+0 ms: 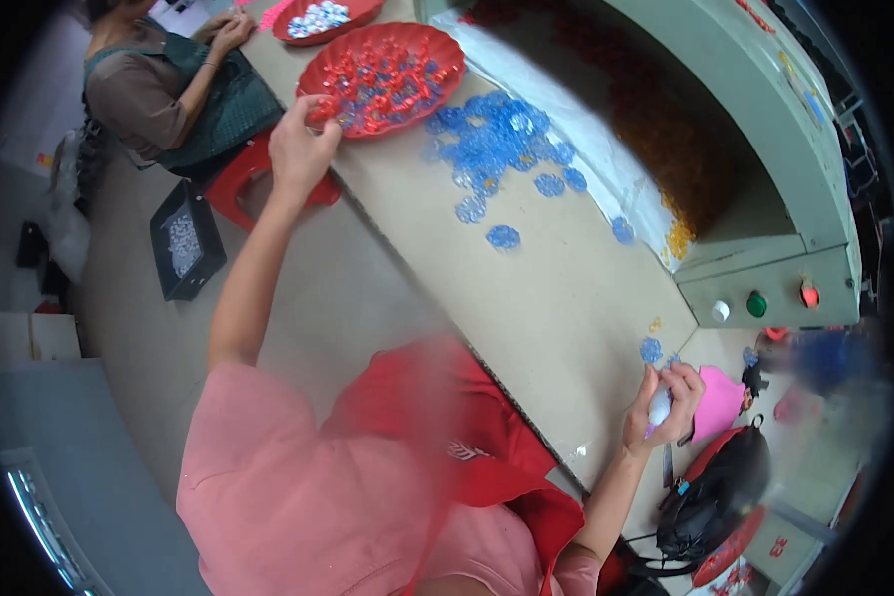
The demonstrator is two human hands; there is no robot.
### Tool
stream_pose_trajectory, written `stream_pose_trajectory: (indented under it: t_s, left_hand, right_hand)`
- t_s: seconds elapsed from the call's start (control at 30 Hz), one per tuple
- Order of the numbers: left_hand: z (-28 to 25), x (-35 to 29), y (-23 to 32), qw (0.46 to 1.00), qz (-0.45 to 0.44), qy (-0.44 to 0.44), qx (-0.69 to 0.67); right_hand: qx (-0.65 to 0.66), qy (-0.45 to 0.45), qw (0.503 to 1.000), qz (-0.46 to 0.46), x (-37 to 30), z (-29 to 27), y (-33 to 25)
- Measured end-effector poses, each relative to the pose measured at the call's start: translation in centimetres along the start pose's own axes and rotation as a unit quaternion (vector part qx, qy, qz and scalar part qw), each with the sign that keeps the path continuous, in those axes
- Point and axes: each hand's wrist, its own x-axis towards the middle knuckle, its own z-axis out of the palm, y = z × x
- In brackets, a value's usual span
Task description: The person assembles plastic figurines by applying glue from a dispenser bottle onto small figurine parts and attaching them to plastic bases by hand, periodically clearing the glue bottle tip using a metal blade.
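Note:
My left hand (305, 149) is at the near left rim of a scalloped red bowl (452, 50). Its thumb and forefinger curl together with red between them, but whether that is a piece or the bowl behind is unclear. Small shiny red and bluish pieces (382, 79) fill the bowl. At the right end of the table, my right hand (666, 402) wraps round a small white bottle (660, 405) with a purplish end. Just beyond those fingers lies a translucent blue flower-shaped piece (651, 349). More blue pieces (502, 139) spread in a heap right of the bowl.
A pale green machine (775, 288) with round buttons borders the table (536, 318); amber pieces (680, 238) lie in its opening. A smaller red bowl (298, 30) holds whitish pieces. Another person (149, 89) sits far left, above a black tray (209, 253). A black bag (710, 497) is at right.

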Motion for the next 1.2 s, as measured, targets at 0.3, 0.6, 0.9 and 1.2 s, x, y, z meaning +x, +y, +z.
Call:
stream_pose_trajectory:
  t_s: [0.3, 0.6, 0.9, 1.2]
  left_hand:
    - [0.4, 0.2, 1.0, 0.987, 0.086, -0.011, 0.134]
    - [7.6, -7.4, 10.4, 0.959, 0.209, -0.187, -0.043]
    - [9.5, -8.5, 15.7, 0.933, 0.281, -0.135, -0.178]
    - [11.0, -13.4, 22.3, 0.857, 0.271, -0.384, -0.214]
  right_hand:
    - [-0.007, -0.005, 1.0, 0.024, 0.1, 0.3, 0.7]
    - [0.027, -0.027, 0.998, 0.049, 0.5, -0.5, 0.2]
    - [0.04, -0.029, 0.987, 0.152, -3.1, -2.7, -1.6]
    - [0.14, 0.023, 0.935, 0.324, -5.9, -2.8, -1.7]
